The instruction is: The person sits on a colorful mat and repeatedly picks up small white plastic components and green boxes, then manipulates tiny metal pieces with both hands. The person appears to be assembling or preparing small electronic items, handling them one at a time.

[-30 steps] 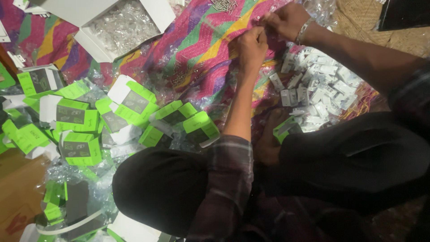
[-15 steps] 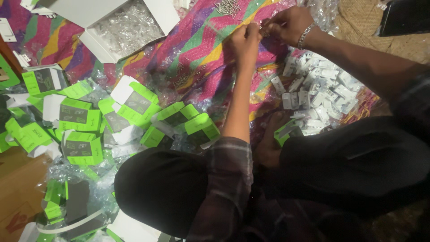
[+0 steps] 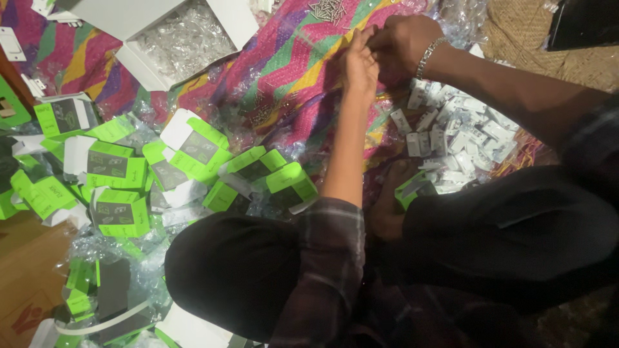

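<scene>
On the floor lies a bright zigzag cloth (image 3: 284, 84) with green boxes (image 3: 193, 148) scattered at the left. Both hands stay joined above it as before; left hand (image 3: 360, 64) and right hand (image 3: 401, 40) pinch something small, hidden between the fingers, near the white parts (image 3: 458, 138)

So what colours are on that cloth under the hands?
The cloth has zigzag stripes of pink, purple, yellow and green, clearest in the head view.
</scene>
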